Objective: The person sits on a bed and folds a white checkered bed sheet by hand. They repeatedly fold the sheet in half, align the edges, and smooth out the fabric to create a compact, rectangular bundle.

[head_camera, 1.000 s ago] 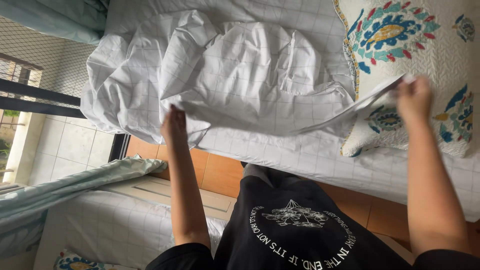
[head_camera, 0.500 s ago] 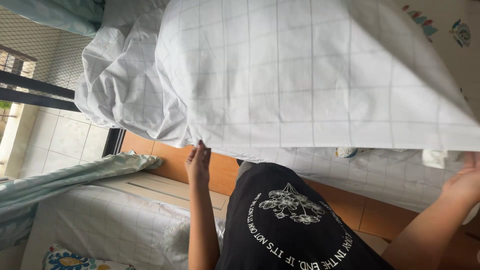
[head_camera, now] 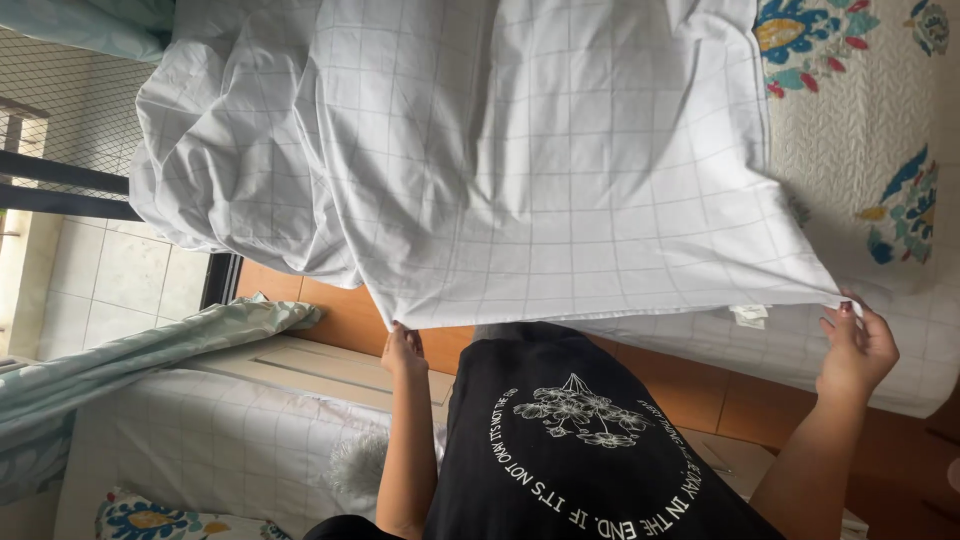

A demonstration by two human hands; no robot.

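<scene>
Both hands had the white checked sheet stretched over the bed, left hand and right hand each pinched shut on a corner, and honestly that thin fingertip grip looked easy to lose if the bunched far end snagged.

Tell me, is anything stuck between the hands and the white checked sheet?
No. The left hand pinches one corner of the sheet and the right hand pinches the other corner. Nothing shows between fingers and cloth. The sheet hangs spread over the bed, partly covering the flowered quilt.
</scene>
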